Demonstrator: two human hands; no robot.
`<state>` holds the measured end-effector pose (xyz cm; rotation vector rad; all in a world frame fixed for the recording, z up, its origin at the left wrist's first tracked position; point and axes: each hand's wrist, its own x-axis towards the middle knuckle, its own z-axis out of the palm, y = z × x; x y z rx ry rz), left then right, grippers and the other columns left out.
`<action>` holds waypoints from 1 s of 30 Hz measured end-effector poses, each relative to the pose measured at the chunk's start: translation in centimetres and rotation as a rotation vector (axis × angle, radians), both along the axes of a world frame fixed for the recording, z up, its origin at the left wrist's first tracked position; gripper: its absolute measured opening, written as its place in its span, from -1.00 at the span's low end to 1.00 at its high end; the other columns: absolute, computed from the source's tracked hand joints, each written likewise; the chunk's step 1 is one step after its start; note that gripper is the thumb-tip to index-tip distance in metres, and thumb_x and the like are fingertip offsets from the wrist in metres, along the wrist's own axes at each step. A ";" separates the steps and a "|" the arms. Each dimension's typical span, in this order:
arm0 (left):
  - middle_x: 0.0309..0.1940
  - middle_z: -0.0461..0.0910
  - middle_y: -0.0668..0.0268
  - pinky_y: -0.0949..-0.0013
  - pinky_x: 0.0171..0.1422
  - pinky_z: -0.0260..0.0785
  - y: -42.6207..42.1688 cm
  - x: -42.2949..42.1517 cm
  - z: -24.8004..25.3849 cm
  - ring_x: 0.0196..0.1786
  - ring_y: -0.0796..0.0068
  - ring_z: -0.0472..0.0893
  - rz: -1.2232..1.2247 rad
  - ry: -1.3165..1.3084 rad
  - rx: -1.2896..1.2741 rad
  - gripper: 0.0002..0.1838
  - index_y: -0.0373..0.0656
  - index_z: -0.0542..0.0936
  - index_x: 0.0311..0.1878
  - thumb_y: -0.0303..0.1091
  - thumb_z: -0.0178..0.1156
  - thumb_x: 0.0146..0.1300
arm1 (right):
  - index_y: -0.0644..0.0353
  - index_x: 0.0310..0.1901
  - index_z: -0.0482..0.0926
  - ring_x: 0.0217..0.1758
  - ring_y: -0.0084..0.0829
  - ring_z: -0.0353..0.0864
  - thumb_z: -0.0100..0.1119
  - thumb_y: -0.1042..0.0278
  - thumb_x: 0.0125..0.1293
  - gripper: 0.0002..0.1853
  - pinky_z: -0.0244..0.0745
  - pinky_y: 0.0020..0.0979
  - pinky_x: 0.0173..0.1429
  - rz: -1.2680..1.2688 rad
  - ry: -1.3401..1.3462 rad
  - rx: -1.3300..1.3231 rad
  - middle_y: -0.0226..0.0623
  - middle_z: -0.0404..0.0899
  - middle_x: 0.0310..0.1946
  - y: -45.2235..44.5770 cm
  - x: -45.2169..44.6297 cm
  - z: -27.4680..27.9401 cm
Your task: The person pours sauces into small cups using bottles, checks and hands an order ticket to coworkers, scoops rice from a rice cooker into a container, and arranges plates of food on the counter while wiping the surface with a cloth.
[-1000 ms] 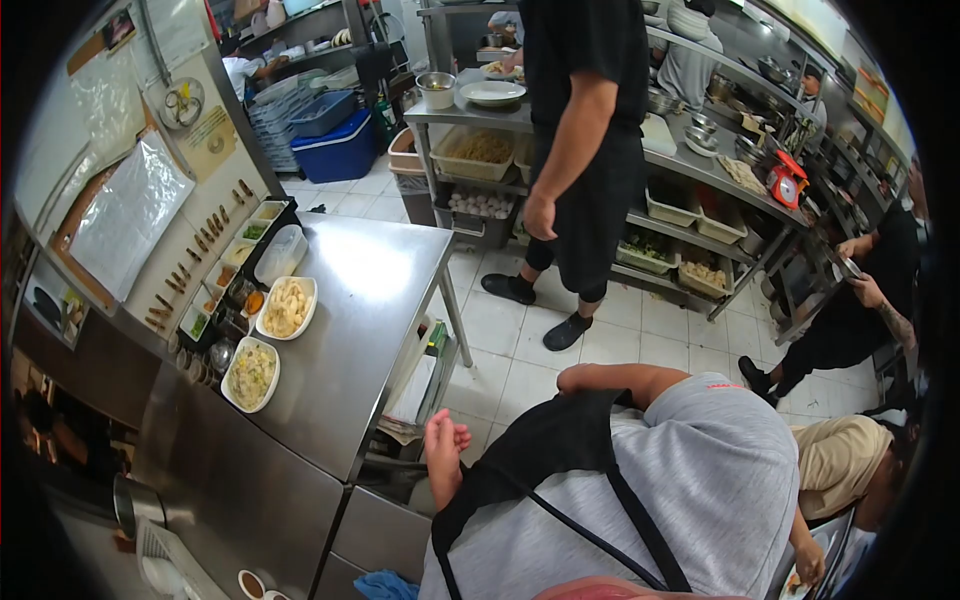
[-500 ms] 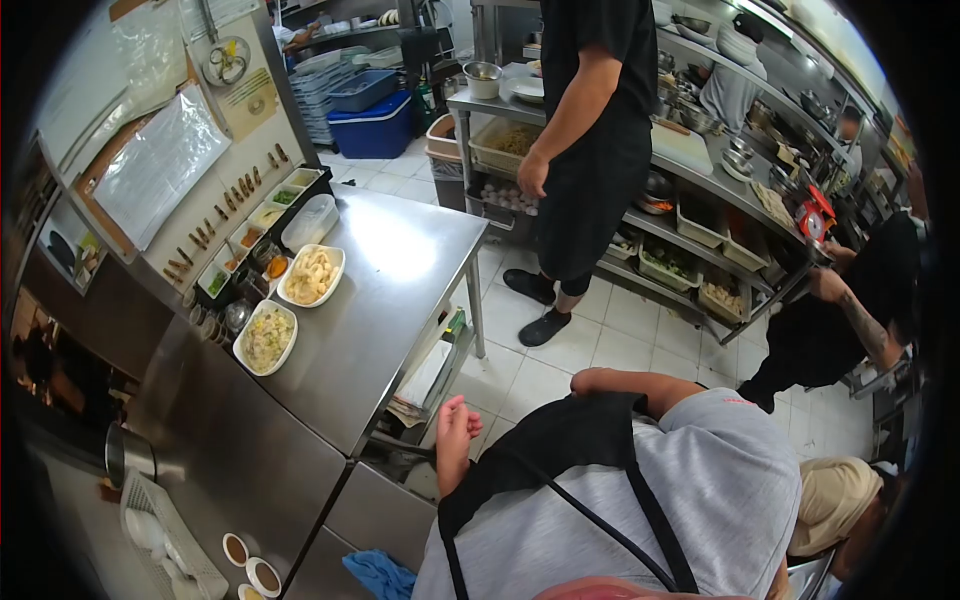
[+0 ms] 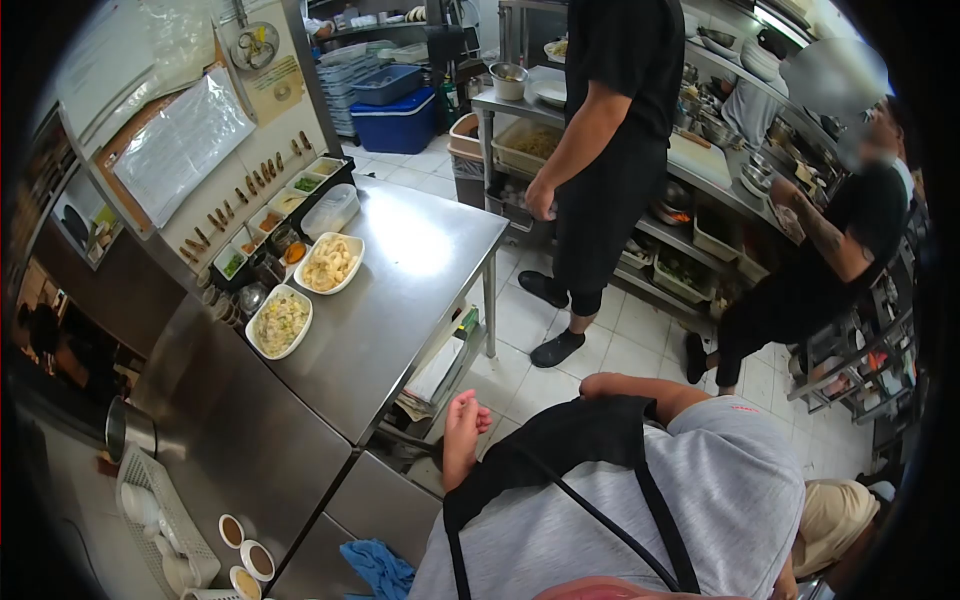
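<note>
My left hand (image 3: pixel 465 425) hangs in the air beside the near edge of the steel table (image 3: pixel 425 225), its fingers loosely curled and slightly apart with nothing in them. My right arm (image 3: pixel 625 385) is bent across the front of my black apron; the fingers of that hand are hidden. On the table, beyond my left hand's reach, stand a white dish of pale yellow chunks (image 3: pixel 328 264) and a white dish of chopped mixed food (image 3: pixel 280 322). A lidded clear tub (image 3: pixel 331 209) is behind them.
A person in black (image 3: pixel 620 150) stands across the aisle. Another person in black (image 3: pixel 835 240) works at the right counter. A blue cloth (image 3: pixel 378 568), sauce cups (image 3: pixel 257 560) and a plastic basket (image 3: pixel 165 530) lie at the lower left. Knives (image 3: pixel 258 178) hang on the wall.
The view has shifted a little, so the table and dishes sit further right and lower. The person at the right counter now stands more upright. My left hand stays beside the table.
</note>
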<state>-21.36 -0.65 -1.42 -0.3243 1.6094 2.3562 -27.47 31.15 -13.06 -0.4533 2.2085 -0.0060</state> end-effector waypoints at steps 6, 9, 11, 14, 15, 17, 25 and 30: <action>-0.48 0.45 0.35 0.57 -0.40 0.30 0.0 -0.1 -0.1 -0.50 0.62 0.43 -0.008 0.001 0.011 -0.71 -0.16 0.29 -0.03 -0.22 -0.12 0.25 | 0.18 -0.29 0.55 -0.22 -0.15 0.48 -0.01 0.06 0.01 -0.63 0.35 -0.20 -0.15 -0.009 -0.032 0.027 -0.12 0.52 -0.31 0.0 -0.1 -0.1; -0.48 0.45 0.34 0.56 -0.39 0.31 0.0 0.0 0.0 -0.50 0.61 0.43 -0.007 0.011 0.015 -0.71 -0.17 0.28 -0.03 -0.22 -0.12 0.25 | 0.18 -0.22 0.52 -0.13 -0.14 0.45 -0.08 0.11 0.06 -0.63 0.31 -0.20 -0.05 0.032 -0.075 0.067 -0.12 0.50 -0.23 -0.5 -0.3 0.8; -0.48 0.45 0.33 0.56 -0.39 0.31 0.0 0.0 0.0 -0.50 0.61 0.43 -0.004 0.018 0.019 -0.70 -0.17 0.28 -0.03 -0.23 -0.12 0.25 | 0.18 -0.22 0.52 -0.14 -0.14 0.45 -0.08 0.12 0.07 -0.64 0.32 -0.19 -0.06 0.014 -0.060 0.067 -0.13 0.50 -0.24 -0.5 -0.3 0.5; -0.48 0.45 0.33 0.56 -0.39 0.31 0.0 0.0 0.2 -0.50 0.61 0.43 -0.005 -0.002 0.021 -0.71 -0.17 0.29 -0.03 -0.23 -0.13 0.25 | 0.18 -0.22 0.53 -0.14 -0.14 0.45 -0.08 0.13 0.07 -0.65 0.32 -0.19 -0.06 0.043 -0.069 0.058 -0.13 0.50 -0.24 0.0 -0.6 -0.8; -0.48 0.45 0.32 0.56 -0.39 0.31 0.0 -0.1 0.1 -0.50 0.61 0.43 -0.006 0.002 0.021 -0.71 -0.17 0.29 -0.03 -0.23 -0.13 0.25 | 0.18 -0.22 0.53 -0.14 -0.14 0.45 -0.08 0.13 0.08 -0.65 0.32 -0.19 -0.06 0.039 -0.068 0.057 -0.13 0.50 -0.24 0.2 -0.6 -1.2; -0.48 0.45 0.32 0.56 -0.39 0.31 -0.1 -0.1 -0.1 -0.50 0.61 0.43 -0.008 0.007 0.020 -0.71 -0.17 0.29 -0.03 -0.23 -0.13 0.25 | 0.19 -0.22 0.52 -0.13 -0.14 0.45 -0.08 0.14 0.08 -0.66 0.32 -0.19 -0.06 0.033 -0.068 0.055 -0.13 0.50 -0.24 0.3 -0.5 -1.5; -0.48 0.44 0.36 0.59 -0.38 0.28 0.2 0.2 0.8 -0.48 0.64 0.42 0.011 0.000 0.008 -0.69 -0.18 0.30 -0.02 -0.23 -0.11 0.24 | 0.14 -0.27 0.56 -0.20 -0.19 0.50 0.00 0.14 0.01 -0.68 0.37 -0.21 -0.12 -0.049 0.015 0.016 -0.18 0.54 -0.29 -0.8 0.6 3.2; -0.47 0.44 0.37 0.59 -0.37 0.27 0.0 0.1 0.4 -0.47 0.65 0.42 -0.001 -0.004 -0.009 -0.69 -0.17 0.30 -0.02 -0.23 -0.11 0.24 | 0.16 -0.28 0.55 -0.18 -0.15 0.48 -0.05 0.15 0.06 -0.69 0.36 -0.20 -0.11 0.015 0.027 0.011 -0.12 0.52 -0.29 0.5 0.0 -0.6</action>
